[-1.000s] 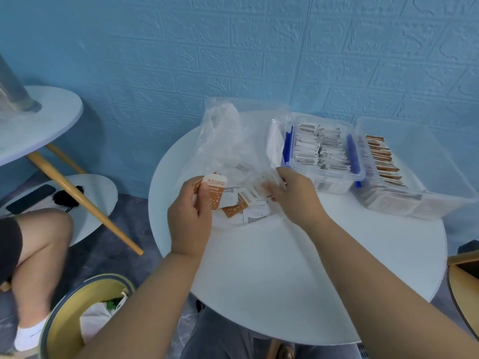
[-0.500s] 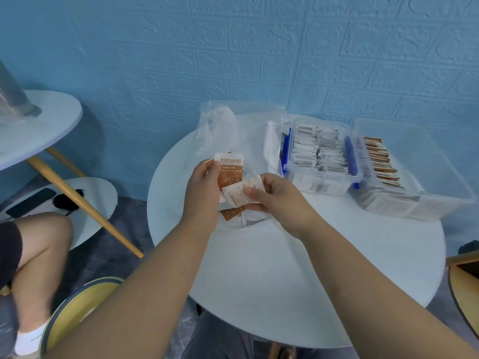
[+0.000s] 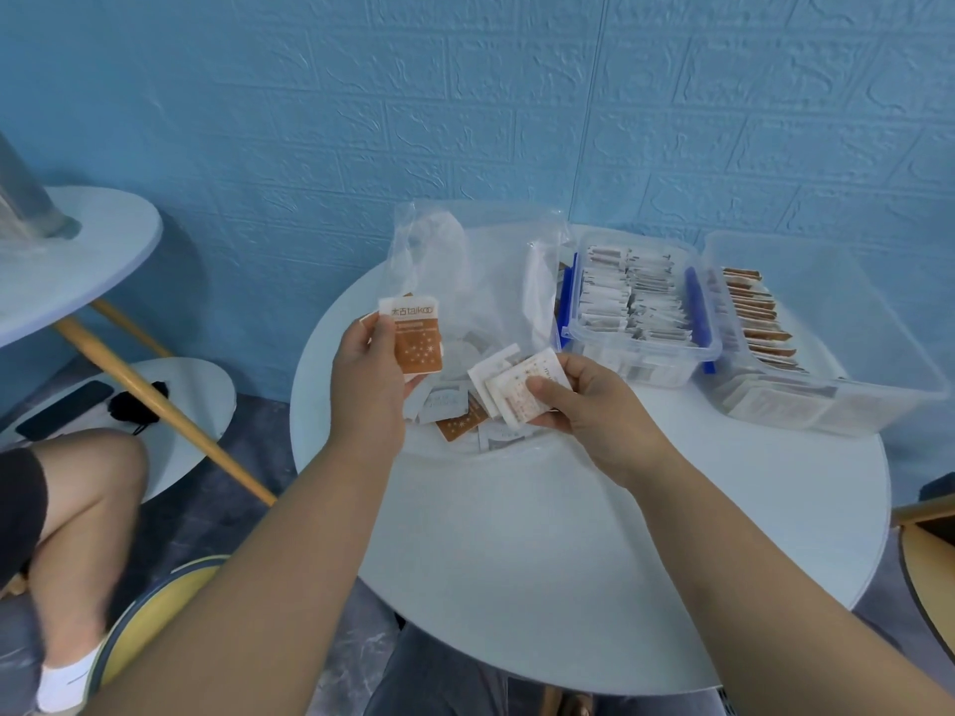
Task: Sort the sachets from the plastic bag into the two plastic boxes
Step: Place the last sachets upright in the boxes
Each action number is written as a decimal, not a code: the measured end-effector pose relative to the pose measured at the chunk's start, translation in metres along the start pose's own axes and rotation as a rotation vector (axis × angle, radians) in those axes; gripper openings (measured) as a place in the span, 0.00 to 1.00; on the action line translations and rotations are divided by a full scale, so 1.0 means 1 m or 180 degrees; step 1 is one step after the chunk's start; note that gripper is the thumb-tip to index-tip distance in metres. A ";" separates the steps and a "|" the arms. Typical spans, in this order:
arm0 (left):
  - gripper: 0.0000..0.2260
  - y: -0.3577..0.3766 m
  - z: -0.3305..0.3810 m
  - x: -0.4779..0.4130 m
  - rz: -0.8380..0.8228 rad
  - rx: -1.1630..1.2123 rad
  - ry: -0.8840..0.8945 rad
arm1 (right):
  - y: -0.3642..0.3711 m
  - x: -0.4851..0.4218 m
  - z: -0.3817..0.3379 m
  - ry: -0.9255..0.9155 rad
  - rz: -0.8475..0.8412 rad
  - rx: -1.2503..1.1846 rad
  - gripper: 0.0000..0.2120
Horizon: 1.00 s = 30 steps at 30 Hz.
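1. The round white table [image 3: 542, 560] lies under both hands; its near edge is cut off by the forearms.
2. A clear plastic bag [image 3: 455, 261] stands crumpled just beyond the fingertips, its mouth open toward them.
3. The large clear box [image 3: 878, 343], well right of the right fingers, holds brown-edged sachets [image 3: 754, 312] standing in a row; their print is unreadable.
4. The smaller box [image 3: 646, 351] with blue handles, just beyond the right fingers, is packed with white sachets [image 3: 635, 297]; their writing is too small to read.
5. The left hand [image 3: 369, 374] pinches an orange-and-white sachet [image 3: 418, 338] upright between thumb and fingers; its white band reads "taikoo". More orange edges peek out behind it.
6. The right hand [image 3: 594, 400] grips a fan of pale sachets [image 3: 517, 390] under the thumb, their lettering blurred.
7. Loose sachets [image 3: 460, 421], orange and white, lie in the bag's mouth, below and between both sets of fingers.
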<state>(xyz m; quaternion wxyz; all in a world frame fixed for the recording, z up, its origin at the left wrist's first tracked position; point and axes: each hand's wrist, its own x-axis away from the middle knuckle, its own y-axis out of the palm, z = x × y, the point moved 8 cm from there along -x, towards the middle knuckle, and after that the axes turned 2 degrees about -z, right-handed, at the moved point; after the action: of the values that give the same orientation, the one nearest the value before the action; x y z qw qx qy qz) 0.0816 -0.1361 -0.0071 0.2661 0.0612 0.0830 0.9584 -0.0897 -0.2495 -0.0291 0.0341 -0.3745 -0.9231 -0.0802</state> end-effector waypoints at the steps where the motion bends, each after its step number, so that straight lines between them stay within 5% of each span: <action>1: 0.08 -0.003 -0.001 0.001 0.0015 -0.0112 0.0025 | -0.001 0.000 0.000 0.0006 -0.0020 0.0020 0.06; 6: 0.09 -0.009 -0.003 0.007 -0.0039 -0.0673 0.0275 | 0.003 0.000 -0.001 0.0039 -0.0124 0.0266 0.06; 12: 0.08 0.001 0.009 0.018 0.0005 -0.1484 0.0869 | 0.006 0.002 -0.026 -0.0728 0.0195 0.1817 0.08; 20: 0.07 0.064 0.018 0.043 -0.0877 -0.1949 0.1491 | -0.023 0.033 -0.048 -0.0706 0.0292 0.0746 0.05; 27: 0.10 0.132 -0.017 0.094 -0.2289 -0.1800 0.1117 | -0.063 0.058 -0.020 -0.0700 0.0828 0.0938 0.04; 30: 0.18 0.142 -0.025 0.104 -0.2401 -0.2024 0.1104 | -0.083 0.070 -0.016 -0.0802 0.1098 0.0624 0.06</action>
<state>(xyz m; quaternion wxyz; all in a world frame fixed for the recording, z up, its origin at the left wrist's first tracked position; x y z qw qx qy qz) -0.0818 -0.2056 0.0035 0.5806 -0.2163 -0.1529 0.7699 -0.1976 -0.2625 -0.0149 -0.0320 -0.5287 -0.8458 0.0642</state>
